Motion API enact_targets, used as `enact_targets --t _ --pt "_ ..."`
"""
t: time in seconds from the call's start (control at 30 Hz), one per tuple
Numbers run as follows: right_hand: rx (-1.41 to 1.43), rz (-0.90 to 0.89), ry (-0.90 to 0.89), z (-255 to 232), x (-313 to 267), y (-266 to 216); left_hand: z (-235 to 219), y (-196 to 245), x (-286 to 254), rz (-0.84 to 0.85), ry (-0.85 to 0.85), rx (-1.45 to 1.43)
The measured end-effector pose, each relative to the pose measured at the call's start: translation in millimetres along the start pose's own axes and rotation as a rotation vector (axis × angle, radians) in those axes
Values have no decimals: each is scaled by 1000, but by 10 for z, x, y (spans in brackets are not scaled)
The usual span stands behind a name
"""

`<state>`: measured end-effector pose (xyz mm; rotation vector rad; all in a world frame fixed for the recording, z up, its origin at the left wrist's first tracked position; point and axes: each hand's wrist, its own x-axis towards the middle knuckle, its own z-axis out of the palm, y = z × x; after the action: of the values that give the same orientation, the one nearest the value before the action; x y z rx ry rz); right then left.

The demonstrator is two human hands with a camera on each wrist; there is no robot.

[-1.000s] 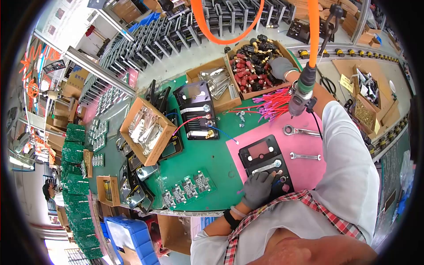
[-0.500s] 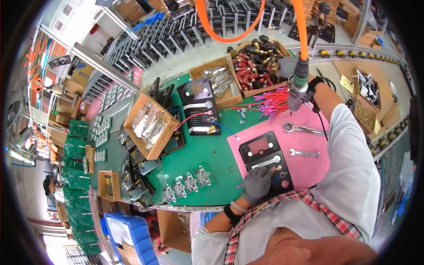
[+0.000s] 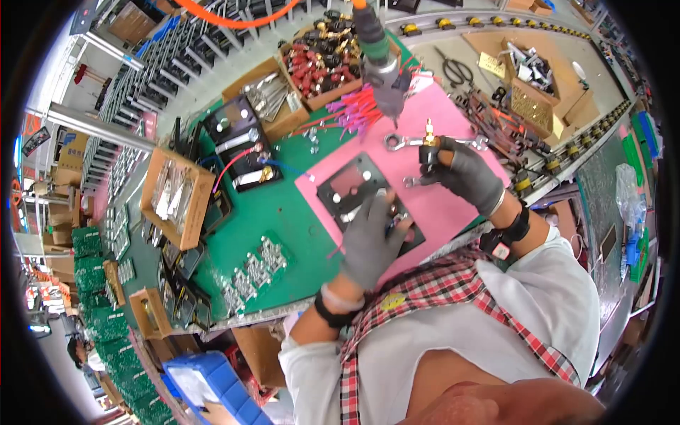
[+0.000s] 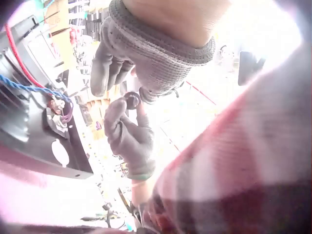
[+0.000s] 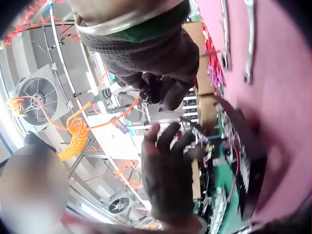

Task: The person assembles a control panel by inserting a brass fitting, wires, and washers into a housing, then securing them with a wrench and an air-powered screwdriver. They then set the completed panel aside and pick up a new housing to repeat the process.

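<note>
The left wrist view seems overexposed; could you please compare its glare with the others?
Left wrist: glare washes out the background around the right hand; head: clearly lit table, black corners; right wrist: left hand looks dark against brighter background.

A black plastic fitting with a threaded, gold-coloured metal stem (image 3: 428, 150) stands roughly upright, stem uppermost, pinched between the thumb and fingers of the right hand (image 3: 469, 178) above the pink sheet (image 3: 453, 216). A flat, black rectangular panel with round holes and a cut-out window (image 3: 365, 190) lies on that sheet, its lower part partly hidden by the left hand (image 3: 372, 244).
</note>
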<state>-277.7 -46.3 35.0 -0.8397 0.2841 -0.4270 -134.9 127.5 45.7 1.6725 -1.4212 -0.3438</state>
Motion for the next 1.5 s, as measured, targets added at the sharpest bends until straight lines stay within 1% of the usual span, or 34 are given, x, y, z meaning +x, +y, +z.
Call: enact_targets --t 0.03,0.07,0.13,0.23,0.33,0.37,0.47,0.5,0.6,0.63,0.73,0.83,0.93,1.0,1.03,1.07,1.13,1.17,1.2,1.23,1.27,1.3,1.33,1.4,1.43,1.47,1.5 --pt "6 10 40 134 -50 141 64 -1 62 -21 2 2" --pt "16 25 66 320 -100 210 123 7 89 -92 -19 -2" --pt "-148 -24 78 390 -101 421 216 -28 129 -3 64 52" --pt "-382 16 -12 337 -107 306 192 -45 3 52 166 50" --pt "-660 120 157 477 -106 93 206 -95 -87 38 44 -20" --pt "-691 114 221 501 -87 117 226 -89 -98 76 46 -47" --pt "-931 -301 219 434 -44 326 330 -117 -155 72 103 -129" --pt "-983 -331 232 481 -61 318 323 -81 -153 100 131 -152" --pt "-1090 -535 163 587 -45 312 372 31 -227 -327 178 -823" --pt "-1142 -601 152 551 -13 366 359 65 -195 -396 167 -919" --pt "-1205 -583 45 615 -12 279 207 71 -185 -502 47 -971" --pt "-1302 -877 6 488 62 356 214 92 -200 -481 -59 -1001" --pt "-1266 -771 -154 369 99 276 197 85 -238 -566 -45 -1096" --pt "-1162 -346 195 -310 236 609 103 128 -233 -579 58 -1168" --pt "-1094 -234 351 -250 259 406 72 137 -221 -584 112 -1204" --pt "-933 -148 407 -284 208 331 72 125 -198 -617 109 -1172" --pt "-833 -331 238 -166 126 296 118 102 -167 -694 106 -1113" --pt "-787 -322 161 -21 52 280 174 78 -147 -748 108 -1133" --pt "-741 -321 86 185 29 257 194 93 -138 -718 76 -1094" --pt "-783 -437 28 248 35 318 201 116 -124 -684 46 -1055" --pt "-922 -416 55 339 24 329 204 130 -119 -651 20 -1015" --pt "-1047 -438 18 321 31 320 207 113 -132 -617 16 -1034" --pt "-1170 -459 -25 288 51 315 183 112 -140 -649 43 -1069" --pt "-1135 -315 169 110 137 335 101 104 -167 -714 109 -1134" --pt "-1134 -275 177 121 162 341 76 85 -179 -716 104 -1135" --pt "-861 -199 267 -88 205 325 71 64 -179 -718 110 -1122" --pt "-875 -188 197 -65 194 327 100 49 -173 -722 115 -1116"
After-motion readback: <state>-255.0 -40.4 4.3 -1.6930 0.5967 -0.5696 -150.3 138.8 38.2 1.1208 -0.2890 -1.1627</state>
